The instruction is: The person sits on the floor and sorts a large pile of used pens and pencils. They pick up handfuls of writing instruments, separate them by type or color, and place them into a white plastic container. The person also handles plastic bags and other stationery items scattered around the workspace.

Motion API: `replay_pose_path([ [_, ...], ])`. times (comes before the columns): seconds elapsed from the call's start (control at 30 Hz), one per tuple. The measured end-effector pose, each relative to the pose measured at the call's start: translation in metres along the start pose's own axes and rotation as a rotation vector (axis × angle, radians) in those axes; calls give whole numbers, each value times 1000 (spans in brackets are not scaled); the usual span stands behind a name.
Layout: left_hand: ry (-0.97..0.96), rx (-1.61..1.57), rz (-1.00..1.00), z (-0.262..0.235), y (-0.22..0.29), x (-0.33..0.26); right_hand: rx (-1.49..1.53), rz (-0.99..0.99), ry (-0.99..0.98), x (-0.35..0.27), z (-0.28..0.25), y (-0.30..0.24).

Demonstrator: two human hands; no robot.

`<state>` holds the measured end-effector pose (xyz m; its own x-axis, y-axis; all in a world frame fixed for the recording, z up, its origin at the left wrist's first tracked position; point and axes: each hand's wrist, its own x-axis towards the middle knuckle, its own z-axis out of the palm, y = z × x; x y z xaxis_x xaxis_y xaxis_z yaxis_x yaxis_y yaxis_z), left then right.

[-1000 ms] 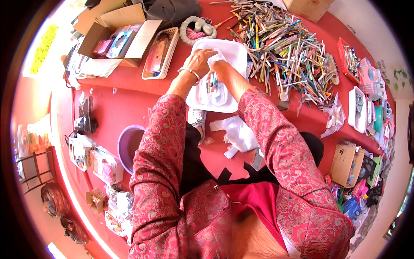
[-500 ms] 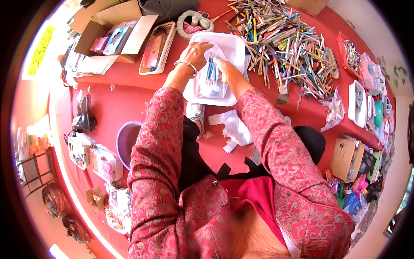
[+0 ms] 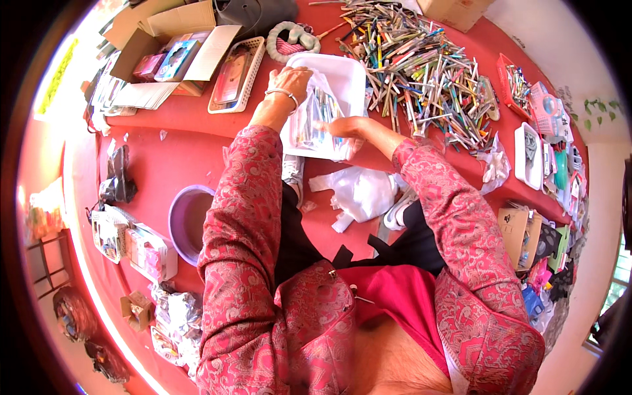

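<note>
My left hand [image 3: 289, 82] grips clear pen bag [image 3: 315, 118] top | right hand [image 3: 345, 128] now slid under it, cupping | bag lifted off white tray [image 3: 349, 76] | pen heap [image 3: 421, 66] beyond right hand

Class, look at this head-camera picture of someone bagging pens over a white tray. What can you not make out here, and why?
Head view:
- Right hand: fingers hidden behind the clear bag.
- Pens in the bag: number and kind blurred by glare on the plastic.
- White tray: its floor covered by bag and left hand.
- Cardboard box: cut off by the top edge.
- Pen pile: single pens too small to tell.
</note>
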<state>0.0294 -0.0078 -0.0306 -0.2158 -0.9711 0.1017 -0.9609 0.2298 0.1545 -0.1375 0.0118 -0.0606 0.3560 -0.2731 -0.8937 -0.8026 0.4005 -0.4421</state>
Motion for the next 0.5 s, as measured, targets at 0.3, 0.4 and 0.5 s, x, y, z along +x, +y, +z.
replay_pose_path([
  [0.3,-57,52,-78,-13,6,-2,-1046,-697,534,15,9,62],
  [0.4,62,94,-107,-9,3,-6,-784,-808,442,6,5,40],
  [0.5,186,23,-64,6,-15,-6,-759,-685,425,-6,7,31],
])
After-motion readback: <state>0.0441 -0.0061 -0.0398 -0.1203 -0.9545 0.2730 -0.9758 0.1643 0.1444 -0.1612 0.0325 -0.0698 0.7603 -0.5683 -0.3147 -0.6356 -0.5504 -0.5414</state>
